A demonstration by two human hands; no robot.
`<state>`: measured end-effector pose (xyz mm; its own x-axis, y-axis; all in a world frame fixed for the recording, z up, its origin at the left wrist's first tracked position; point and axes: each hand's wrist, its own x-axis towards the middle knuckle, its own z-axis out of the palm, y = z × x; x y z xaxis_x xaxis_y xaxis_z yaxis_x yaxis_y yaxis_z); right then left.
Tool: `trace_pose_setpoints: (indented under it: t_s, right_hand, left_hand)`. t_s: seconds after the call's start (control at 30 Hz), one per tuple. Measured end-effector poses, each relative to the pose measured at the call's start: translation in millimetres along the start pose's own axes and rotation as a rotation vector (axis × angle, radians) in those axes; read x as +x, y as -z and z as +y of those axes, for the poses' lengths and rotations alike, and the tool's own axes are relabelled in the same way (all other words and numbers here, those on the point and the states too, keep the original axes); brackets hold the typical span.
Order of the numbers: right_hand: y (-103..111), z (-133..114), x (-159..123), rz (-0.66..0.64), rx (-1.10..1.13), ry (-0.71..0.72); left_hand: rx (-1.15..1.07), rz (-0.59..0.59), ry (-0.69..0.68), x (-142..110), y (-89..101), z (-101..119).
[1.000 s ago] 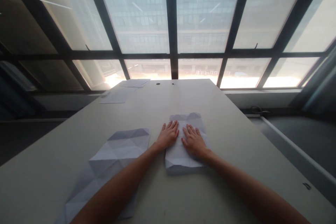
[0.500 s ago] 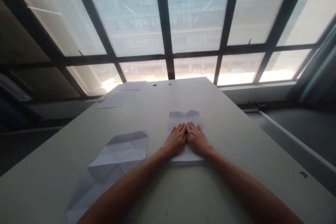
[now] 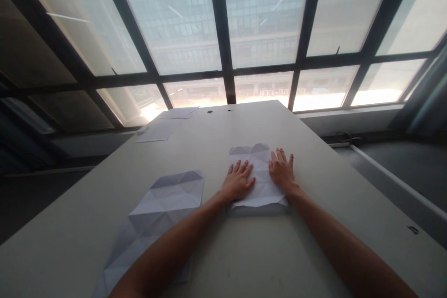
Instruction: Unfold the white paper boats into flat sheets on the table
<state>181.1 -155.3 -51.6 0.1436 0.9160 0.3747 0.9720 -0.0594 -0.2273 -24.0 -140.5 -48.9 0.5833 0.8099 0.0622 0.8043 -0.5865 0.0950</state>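
Observation:
A creased white sheet of paper [image 3: 260,167] lies on the table in front of me, its near edge lifted slightly off the surface. My left hand [image 3: 238,180] rests flat on the left part of this sheet, fingers spread. At the sheet's right edge, my right hand [image 3: 281,171] lies with its fingers apart, pointing away from me. Neither hand grips anything. A larger sheet of paper with fold creases [image 3: 164,212] lies to the left, partly hidden beneath my left forearm.
The white table [image 3: 244,256] narrows toward the windows. At its far left lie several flat papers [image 3: 153,130]. Two dark round spots mark the far end, and a small dark mark [image 3: 413,229] is near the right edge. A white rail [image 3: 394,184] runs beyond that edge.
My hands were together at the middle of the sheet and have moved apart, the right one out to the right edge. The sheet's near edge now looks wavier.

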Motion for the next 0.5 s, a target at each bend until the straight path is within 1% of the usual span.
trace_pose_setpoints:
  t_s: [0.03,0.1,0.17,0.23,0.33,0.5]
  right_hand:
    - [1,-5,-2,0.022,0.035,0.045]
    - [1,-17,-7,0.002,0.119,0.155]
    - [-3,-26,-12,-0.074,0.184,0.259]
    - [-8,-31,-17,-0.167,0.203,0.322]
    - [-13,-31,-20,-0.258,0.175,0.331]
    - [-12,-23,-16,-0.317,0.095,0.229]
  left_hand:
    - [-0.001,0.002,-0.001,0,0.0,0]
    - [-0.002,0.008,-0.005,1,0.2,0]
    - [-0.007,0.015,-0.007,2,0.5,0]
    - [-0.011,0.013,-0.009,3,0.6,1]
    - [-0.009,0.01,-0.01,4,-0.5,0]
    - [0.006,0.013,-0.015,5,-4.8,-2]
